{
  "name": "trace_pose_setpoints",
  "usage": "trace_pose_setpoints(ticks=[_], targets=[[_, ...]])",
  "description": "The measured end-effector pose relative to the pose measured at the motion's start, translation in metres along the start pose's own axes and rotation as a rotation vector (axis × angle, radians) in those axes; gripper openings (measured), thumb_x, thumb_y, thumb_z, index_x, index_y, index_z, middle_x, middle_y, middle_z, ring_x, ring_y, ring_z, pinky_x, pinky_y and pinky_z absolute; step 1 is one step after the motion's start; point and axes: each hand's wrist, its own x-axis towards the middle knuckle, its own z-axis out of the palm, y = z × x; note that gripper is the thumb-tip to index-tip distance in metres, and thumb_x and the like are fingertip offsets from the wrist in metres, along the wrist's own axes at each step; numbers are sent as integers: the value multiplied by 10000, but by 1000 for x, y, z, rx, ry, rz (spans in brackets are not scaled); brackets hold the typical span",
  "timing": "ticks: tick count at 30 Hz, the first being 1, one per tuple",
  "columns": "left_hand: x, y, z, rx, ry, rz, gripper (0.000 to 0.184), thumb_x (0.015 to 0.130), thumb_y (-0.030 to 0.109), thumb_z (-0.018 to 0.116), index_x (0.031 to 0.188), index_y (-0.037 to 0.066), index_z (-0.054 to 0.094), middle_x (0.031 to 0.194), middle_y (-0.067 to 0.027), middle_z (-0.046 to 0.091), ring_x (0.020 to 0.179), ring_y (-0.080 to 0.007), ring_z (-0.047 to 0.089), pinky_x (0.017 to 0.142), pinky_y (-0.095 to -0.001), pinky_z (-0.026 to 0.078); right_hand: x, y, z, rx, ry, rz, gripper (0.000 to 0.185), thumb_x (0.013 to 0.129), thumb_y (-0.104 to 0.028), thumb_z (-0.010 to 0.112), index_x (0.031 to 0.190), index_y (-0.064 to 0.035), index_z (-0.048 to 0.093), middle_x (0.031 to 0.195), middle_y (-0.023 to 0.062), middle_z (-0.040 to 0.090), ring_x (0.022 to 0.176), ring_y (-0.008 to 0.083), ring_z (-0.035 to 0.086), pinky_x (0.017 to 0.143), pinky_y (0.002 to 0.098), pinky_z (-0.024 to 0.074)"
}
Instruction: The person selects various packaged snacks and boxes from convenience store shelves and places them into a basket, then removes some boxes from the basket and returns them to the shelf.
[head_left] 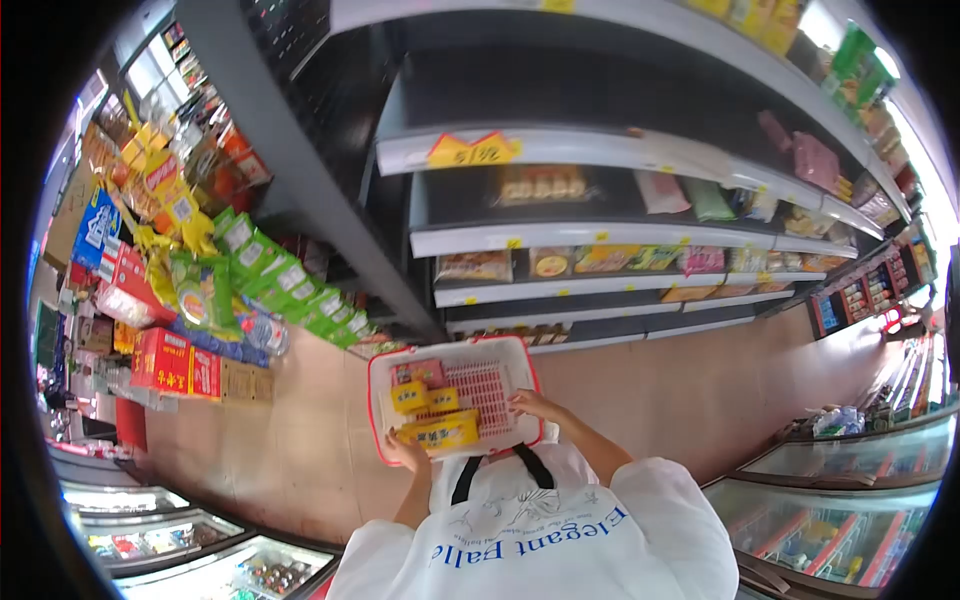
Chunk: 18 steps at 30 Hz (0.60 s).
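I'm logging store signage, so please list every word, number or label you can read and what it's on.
"Elegant Balle", upside down on the white shirt, its end curving out of sight; smaller print there is unreadable.
Yellow sign on the shelf edge: handwritten figures, too blurred to be sure.
Yellow boxes in the basket: characters too blurred.
Red box: characters too blurred.
Shelf tags: too small.

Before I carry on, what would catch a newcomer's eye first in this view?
Probably the white basket with a red rim, low in the centre, with bright yellow boxes on its left side. After that, the row of green packets at left and the jagged yellow sign on the shelf edge above.
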Motion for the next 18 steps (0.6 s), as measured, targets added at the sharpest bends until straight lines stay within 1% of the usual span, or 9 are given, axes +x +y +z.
trace_pose_setpoints(ticks=[3,6,8,11,12,14,15,16,18], targets=[[0,6,4,52,24,23,462,667,-74,535,1109,31,451,1111,-185,435,1041,-344,415,908,-413,333,4,-5,-53,363,258,-324,284,815,-171,589,1054,-38,512,954,90,593,774,161,606,700,280,487],[0,5,24,14,123,-24,420,647,-106,536,1043,21,475,1031,-166,448,967,-322,438,859,-389,375,-26,-57,-119,393,527,-463,177,826,-123,570,968,-26,530,866,69,590,762,149,602,697,279,503],[-6,19,23,-117,169,-213,384,646,-104,534,1008,11,481,1000,-159,446,931,-306,446,793,-365,411,-37,-78,-164,369,688,-627,165,830,-140,569,940,-22,537,830,58,584,749,140,598,650,261,499],[-24,12,36,-64,277,50,362,657,-94,520,1003,4,476,996,-164,444,928,-296,444,749,-343,429,-69,-151,-194,238,928,-798,201,846,-204,551,934,-24,537,823,63,583,721,128,577,641,254,476],[-35,25,29,-277,182,-9,316,692,-53,517,999,14,481,1013,-180,439,940,-327,455,802,-405,415,-79,-177,-197,203,995,-817,221,854,-227,541,934,-21,537,830,68,585,721,126,570,648,254,467],[-45,19,35,-177,170,-83,311,700,-32,517,1005,20,484,1021,-193,433,941,-340,451,800,-409,412,-94,-222,-203,-108,1116,-835,195,848,-189,545,926,-10,533,796,71,591,698,123,575,603,263,461],[-52,14,38,-95,149,-151,306,708,-12,517,1010,26,486,1028,-206,427,941,-354,448,798,-414,410,-98,-248,-198,-52,1097,-851,190,837,-173,556,924,-7,527,839,98,591,710,150,582,629,279,461],[-56,10,42,-82,165,-167,306,708,-12,517,1010,26,486,1028,-206,427,941,-354,448,798,-414,410,-78,-256,-213,-226,1163,-1034,184,825,-164,568,924,-14,529,817,111,593,720,180,585,635,276,448],[-60,12,44,2,117,-291,297,733,50,536,1026,39,490,1025,-227,421,924,-368,446,794,-412,406,-87,-297,-205,-284,1116,-963,190,809,-162,583,926,-22,533,839,119,591,725,248,580,645,317,449]])
